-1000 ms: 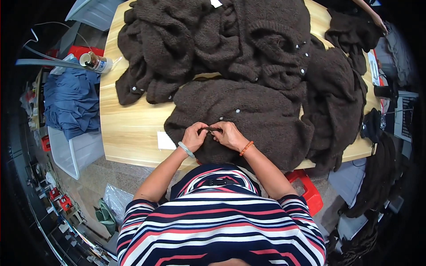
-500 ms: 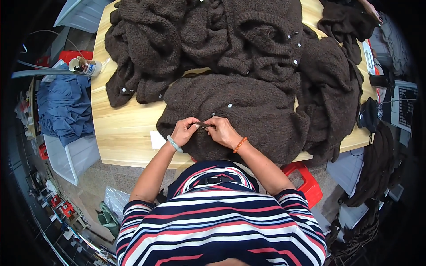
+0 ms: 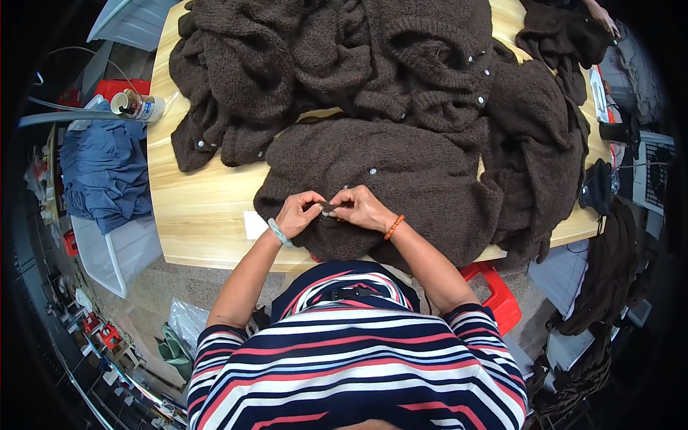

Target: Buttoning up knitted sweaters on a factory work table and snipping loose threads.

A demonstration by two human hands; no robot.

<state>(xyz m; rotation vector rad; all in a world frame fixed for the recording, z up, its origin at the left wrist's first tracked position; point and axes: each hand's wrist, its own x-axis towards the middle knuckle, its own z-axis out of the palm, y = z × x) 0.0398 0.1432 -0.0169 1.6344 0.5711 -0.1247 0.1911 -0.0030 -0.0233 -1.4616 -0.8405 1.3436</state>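
A dark brown knitted cardigan (image 3: 423, 201) lies bunched at the table's near side, with silvery buttons (image 3: 373, 171) along it. My left hand (image 3: 298, 215) pinches its edge between thumb and fingers. Close beside it, my right hand (image 3: 362, 208) pinches the same edge, the fingertips of both hands almost meeting. One shiny button shows just under the fingertips; whether the fingers grip it I cannot tell. A green bangle (image 3: 279, 233) circles my left wrist, and orange beads (image 3: 394, 226) my right.
More brown knitwear (image 3: 244, 64) is heaped across the far side of the wooden table (image 3: 172, 229). A cup (image 3: 136, 106) stands at the left edge, above blue cloth (image 3: 104, 175) in a white bin (image 3: 115, 261). A red stool (image 3: 498, 301) is below right. Another person's hand (image 3: 600, 16) shows far right.
Both hands still pinch the knit edge. My right wrist has shifted slightly right, and a button has come into view beneath the fingertips.
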